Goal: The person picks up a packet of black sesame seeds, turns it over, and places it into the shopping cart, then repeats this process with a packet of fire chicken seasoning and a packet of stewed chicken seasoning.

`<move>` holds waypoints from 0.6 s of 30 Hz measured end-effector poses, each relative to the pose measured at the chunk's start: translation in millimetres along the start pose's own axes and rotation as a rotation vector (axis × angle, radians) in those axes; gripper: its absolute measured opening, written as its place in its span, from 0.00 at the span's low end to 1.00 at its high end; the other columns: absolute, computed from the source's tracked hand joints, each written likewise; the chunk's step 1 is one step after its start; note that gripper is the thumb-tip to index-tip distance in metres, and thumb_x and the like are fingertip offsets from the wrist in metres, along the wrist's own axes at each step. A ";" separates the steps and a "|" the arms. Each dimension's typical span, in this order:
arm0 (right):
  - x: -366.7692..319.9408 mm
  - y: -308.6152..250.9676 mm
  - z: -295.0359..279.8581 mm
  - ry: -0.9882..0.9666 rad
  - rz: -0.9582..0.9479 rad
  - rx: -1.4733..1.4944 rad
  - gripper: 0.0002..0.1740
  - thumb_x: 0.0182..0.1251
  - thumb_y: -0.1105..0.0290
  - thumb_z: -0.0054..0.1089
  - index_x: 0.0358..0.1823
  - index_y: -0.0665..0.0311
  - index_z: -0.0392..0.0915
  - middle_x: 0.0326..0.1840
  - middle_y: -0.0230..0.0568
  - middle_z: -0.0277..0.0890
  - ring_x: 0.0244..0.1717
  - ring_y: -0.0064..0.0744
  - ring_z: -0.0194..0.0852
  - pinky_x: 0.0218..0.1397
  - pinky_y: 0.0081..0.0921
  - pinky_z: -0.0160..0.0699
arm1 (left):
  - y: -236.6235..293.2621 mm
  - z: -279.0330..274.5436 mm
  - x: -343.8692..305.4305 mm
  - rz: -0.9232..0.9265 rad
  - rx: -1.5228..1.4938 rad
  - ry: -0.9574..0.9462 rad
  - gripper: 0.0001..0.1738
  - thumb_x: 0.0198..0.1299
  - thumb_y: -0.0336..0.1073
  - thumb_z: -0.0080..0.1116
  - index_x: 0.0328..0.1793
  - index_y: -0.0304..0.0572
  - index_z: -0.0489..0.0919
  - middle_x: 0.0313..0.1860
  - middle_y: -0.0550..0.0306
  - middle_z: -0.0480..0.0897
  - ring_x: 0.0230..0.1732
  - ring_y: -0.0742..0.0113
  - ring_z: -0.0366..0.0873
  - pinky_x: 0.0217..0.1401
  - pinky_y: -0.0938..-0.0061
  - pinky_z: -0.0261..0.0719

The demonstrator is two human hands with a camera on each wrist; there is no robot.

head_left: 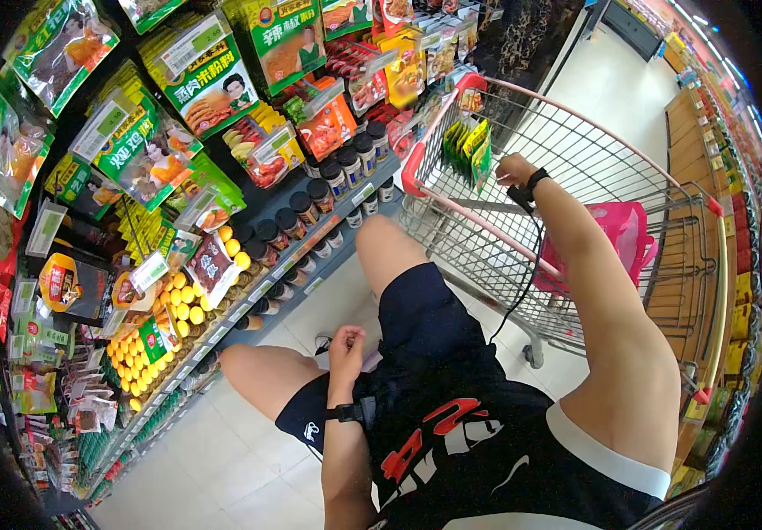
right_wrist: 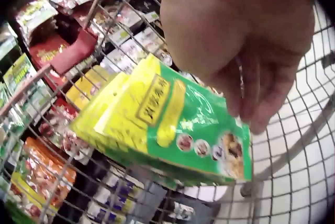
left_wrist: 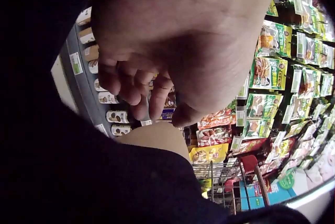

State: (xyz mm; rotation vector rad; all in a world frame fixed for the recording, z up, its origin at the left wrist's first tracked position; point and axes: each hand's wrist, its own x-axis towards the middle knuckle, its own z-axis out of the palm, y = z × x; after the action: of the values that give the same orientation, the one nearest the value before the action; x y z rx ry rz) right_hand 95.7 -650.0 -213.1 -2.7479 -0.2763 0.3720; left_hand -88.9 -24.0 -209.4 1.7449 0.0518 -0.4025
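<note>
In the head view my right hand [head_left: 515, 172] is over the front part of the shopping cart, fingers curled. It pinches a bundle of green-and-yellow food packets [head_left: 467, 150] at one edge. Close up in the right wrist view, the front packet [right_wrist: 193, 124] shows small food pictures, and the fingertips [right_wrist: 256, 122] lie at its corner. The packets are tilted against the cart's wire mesh. My left hand [head_left: 346, 353] hangs loosely curled between the thighs, holding nothing. Its relaxed fingers [left_wrist: 138, 85] show in the left wrist view, over a bare knee [left_wrist: 157, 140].
The wire cart [head_left: 566, 115] stands beside the shelf, with a pink bag [head_left: 628, 234] in it. Hanging food packets [head_left: 209, 84] fill the rack on the left. Dark-lidded jars [head_left: 319, 190] and yellow-capped containers [head_left: 147, 349] line the lower shelf. A cable runs from the right wrist.
</note>
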 end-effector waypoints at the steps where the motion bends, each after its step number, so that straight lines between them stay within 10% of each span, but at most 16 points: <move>1: -2.7 -27.5 -17.6 -0.044 0.173 0.384 0.06 0.52 0.72 0.60 0.28 0.68 0.78 0.28 0.46 0.79 0.26 0.37 0.80 0.25 0.29 0.74 | -1.7 -0.2 0.5 0.009 0.012 0.003 0.05 0.63 0.31 0.58 0.42 0.38 0.79 0.34 0.62 0.80 0.35 0.75 0.74 0.42 0.79 0.72; 3: -1.5 -86.5 -52.0 -0.091 0.488 0.914 0.06 0.53 0.72 0.53 0.24 0.67 0.75 0.25 0.41 0.78 0.20 0.28 0.75 0.19 0.21 0.67 | -4.5 0.3 1.0 0.024 0.007 0.014 0.06 0.63 0.31 0.58 0.43 0.38 0.80 0.34 0.60 0.81 0.35 0.74 0.74 0.42 0.77 0.73; 5: 17.0 -104.5 -61.4 -0.322 0.281 1.181 0.07 0.54 0.70 0.52 0.25 0.66 0.74 0.22 0.39 0.76 0.16 0.24 0.69 0.16 0.19 0.59 | -4.6 1.7 -0.5 0.036 -0.015 0.047 0.06 0.63 0.31 0.58 0.43 0.38 0.80 0.35 0.60 0.82 0.35 0.74 0.75 0.42 0.77 0.74; 9: 9.9 -278.2 -158.2 -0.558 -0.166 1.100 0.11 0.58 0.66 0.55 0.35 0.68 0.79 0.19 0.37 0.75 0.16 0.21 0.70 0.16 0.17 0.62 | -5.3 -3.4 -3.4 0.107 -0.048 0.088 0.06 0.64 0.31 0.59 0.44 0.39 0.79 0.36 0.62 0.81 0.37 0.76 0.74 0.42 0.77 0.73; 18: 3.8 -516.2 -62.1 -0.769 -0.796 0.885 0.16 0.75 0.60 0.50 0.43 0.67 0.78 0.29 0.34 0.79 0.29 0.23 0.75 0.34 0.24 0.76 | 82.4 -51.8 4.9 0.159 -0.182 0.117 0.04 0.68 0.29 0.54 0.46 0.38 0.76 0.37 0.66 0.79 0.39 0.79 0.73 0.46 0.81 0.71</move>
State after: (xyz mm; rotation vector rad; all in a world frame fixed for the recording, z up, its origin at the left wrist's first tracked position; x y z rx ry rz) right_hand 43.4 -194.6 32.3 -1.3849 -1.0402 0.9923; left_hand -51.0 6.8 -125.0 1.5784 0.0317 -0.1735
